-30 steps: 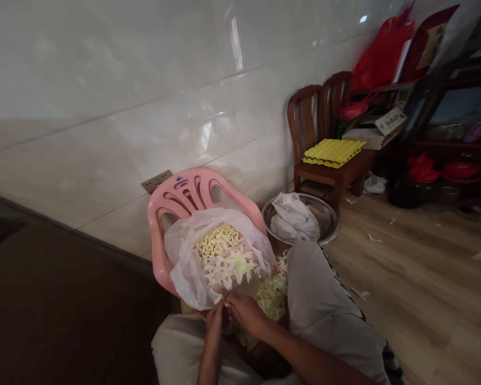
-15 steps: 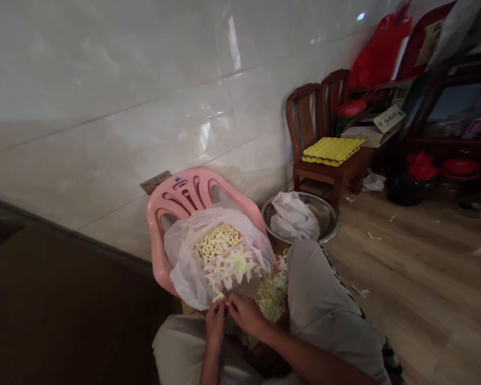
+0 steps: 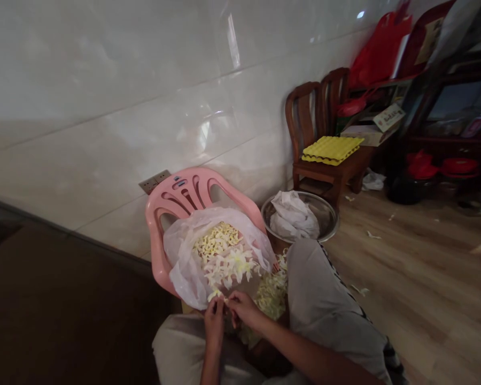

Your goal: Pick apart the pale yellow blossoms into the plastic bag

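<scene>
My left hand (image 3: 214,316) pinches a pale yellow-white flower (image 3: 214,294) between its fingertips. Close beside it, my right hand (image 3: 243,310) has its fingers pressed together at the lower end of the flower; what lies between them is too small to make out. Just beyond both hands, an open translucent plastic bag (image 3: 186,267) rests on a pink plastic chair (image 3: 157,219). Small yellowish pieces (image 3: 217,240) lie at the back of the bag, with loose white flowers (image 3: 230,270) in front of them. Below the chair's right side is another heap of pale flowers (image 3: 271,294), partly hidden by my right hand and knee.
A metal basin (image 3: 329,214) with a white plastic bag (image 3: 292,216) in it stands right of the pink chair. Farther back, yellow egg trays (image 3: 332,149) sit on a wooden chair (image 3: 304,115). Pale scraps (image 3: 361,291) are scattered on the wooden floor (image 3: 417,267). A tiled wall (image 3: 104,107) rises behind.
The flower in my left hand has shifted slightly to the left. My right hand has turned a little, its fingers now slightly farther from the left hand.
</scene>
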`<act>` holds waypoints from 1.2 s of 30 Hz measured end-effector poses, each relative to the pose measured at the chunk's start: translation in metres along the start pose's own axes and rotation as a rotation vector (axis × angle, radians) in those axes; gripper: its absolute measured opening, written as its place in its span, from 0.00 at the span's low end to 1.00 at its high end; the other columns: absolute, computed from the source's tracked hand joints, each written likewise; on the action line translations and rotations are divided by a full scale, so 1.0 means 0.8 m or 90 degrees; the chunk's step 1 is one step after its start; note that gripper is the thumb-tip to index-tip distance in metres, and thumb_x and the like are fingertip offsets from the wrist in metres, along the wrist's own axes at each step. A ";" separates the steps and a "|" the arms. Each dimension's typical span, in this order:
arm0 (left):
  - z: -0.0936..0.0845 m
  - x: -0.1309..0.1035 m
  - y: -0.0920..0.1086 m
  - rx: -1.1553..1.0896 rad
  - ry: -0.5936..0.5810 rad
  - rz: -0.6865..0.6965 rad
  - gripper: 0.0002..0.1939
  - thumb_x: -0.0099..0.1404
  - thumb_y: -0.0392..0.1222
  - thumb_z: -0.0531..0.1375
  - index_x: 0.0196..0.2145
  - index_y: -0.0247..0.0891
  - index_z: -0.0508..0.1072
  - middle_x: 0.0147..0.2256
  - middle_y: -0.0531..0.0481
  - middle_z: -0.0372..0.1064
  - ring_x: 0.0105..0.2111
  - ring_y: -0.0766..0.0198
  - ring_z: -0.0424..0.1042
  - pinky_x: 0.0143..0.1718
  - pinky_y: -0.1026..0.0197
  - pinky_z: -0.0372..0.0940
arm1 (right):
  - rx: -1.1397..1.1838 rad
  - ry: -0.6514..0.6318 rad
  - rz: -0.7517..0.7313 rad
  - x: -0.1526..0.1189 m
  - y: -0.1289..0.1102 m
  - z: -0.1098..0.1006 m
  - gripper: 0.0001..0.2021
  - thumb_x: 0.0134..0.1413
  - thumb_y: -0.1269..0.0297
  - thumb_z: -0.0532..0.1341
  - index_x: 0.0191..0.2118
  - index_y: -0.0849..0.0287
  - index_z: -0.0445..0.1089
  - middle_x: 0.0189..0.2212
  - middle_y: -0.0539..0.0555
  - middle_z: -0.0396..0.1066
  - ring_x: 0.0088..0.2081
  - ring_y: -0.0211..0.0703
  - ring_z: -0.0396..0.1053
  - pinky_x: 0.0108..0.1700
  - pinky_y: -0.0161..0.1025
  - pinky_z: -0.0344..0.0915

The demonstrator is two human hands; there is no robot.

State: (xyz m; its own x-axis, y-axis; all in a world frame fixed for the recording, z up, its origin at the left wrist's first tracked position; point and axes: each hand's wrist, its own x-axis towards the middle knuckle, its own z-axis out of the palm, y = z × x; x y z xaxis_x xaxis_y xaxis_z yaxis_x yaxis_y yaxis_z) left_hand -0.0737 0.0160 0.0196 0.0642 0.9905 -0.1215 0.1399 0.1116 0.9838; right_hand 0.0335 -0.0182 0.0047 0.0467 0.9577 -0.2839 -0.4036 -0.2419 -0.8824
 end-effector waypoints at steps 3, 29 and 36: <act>-0.003 0.004 -0.004 -0.033 0.002 -0.033 0.29 0.38 0.69 0.68 0.21 0.37 0.75 0.15 0.56 0.65 0.19 0.65 0.63 0.22 0.65 0.59 | -0.017 -0.037 -0.004 -0.001 -0.003 -0.001 0.19 0.49 0.45 0.62 0.30 0.55 0.59 0.13 0.39 0.60 0.12 0.33 0.59 0.17 0.31 0.55; 0.004 -0.003 0.009 -0.181 -0.062 -0.124 0.24 0.39 0.60 0.72 0.19 0.38 0.70 0.12 0.59 0.62 0.12 0.70 0.62 0.14 0.68 0.56 | -0.052 -0.051 -0.012 0.000 -0.009 -0.002 0.22 0.60 0.44 0.53 0.27 0.58 0.65 0.14 0.43 0.61 0.14 0.33 0.59 0.18 0.31 0.55; 0.004 -0.005 0.010 -0.168 -0.078 -0.141 0.24 0.42 0.61 0.71 0.19 0.38 0.70 0.12 0.59 0.62 0.11 0.69 0.62 0.13 0.67 0.55 | -0.048 -0.052 -0.010 0.000 -0.012 0.000 0.21 0.61 0.45 0.52 0.27 0.58 0.64 0.15 0.43 0.61 0.14 0.33 0.59 0.18 0.31 0.55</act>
State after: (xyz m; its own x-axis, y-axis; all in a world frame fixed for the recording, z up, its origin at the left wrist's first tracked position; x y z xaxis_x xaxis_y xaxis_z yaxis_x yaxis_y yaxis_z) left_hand -0.0698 0.0129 0.0275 0.1812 0.9247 -0.3347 -0.0955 0.3553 0.9299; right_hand 0.0374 -0.0155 0.0130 -0.0236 0.9704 -0.2403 -0.3337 -0.2342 -0.9131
